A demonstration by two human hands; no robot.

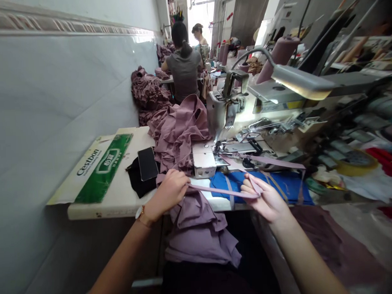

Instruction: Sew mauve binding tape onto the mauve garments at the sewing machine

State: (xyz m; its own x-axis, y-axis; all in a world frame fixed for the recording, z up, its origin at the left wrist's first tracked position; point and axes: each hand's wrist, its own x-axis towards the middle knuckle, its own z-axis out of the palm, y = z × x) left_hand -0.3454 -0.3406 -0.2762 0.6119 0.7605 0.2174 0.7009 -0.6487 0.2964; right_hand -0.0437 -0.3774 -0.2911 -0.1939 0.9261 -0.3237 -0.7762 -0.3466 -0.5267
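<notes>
A narrow mauve fabric strip (pixel 221 190) is stretched between my two hands in front of the sewing machine (pixel 228 103). My left hand (pixel 168 191), a watch at its wrist, is closed on the strip's left end. Fingers curled, my right hand (pixel 264 198) grips the other end, where the strip folds back up toward the needle area. Mauve cloth (pixel 202 237) hangs over the table edge below the hands and rests on my lap. Another mauve band (pixel 270 160) runs through the machine's guide to the right. Blue material (pixel 237 182) lies under my right hand.
A heap of mauve fabric (pixel 182 126) fills the table left of the machine. A phone (pixel 148 163) lies on black cloth beside a flattened green-and-white carton (pixel 103 169). A lit lamp (pixel 303 81) hangs over the machine. A person (pixel 183 66) sits ahead, back turned; another is beyond.
</notes>
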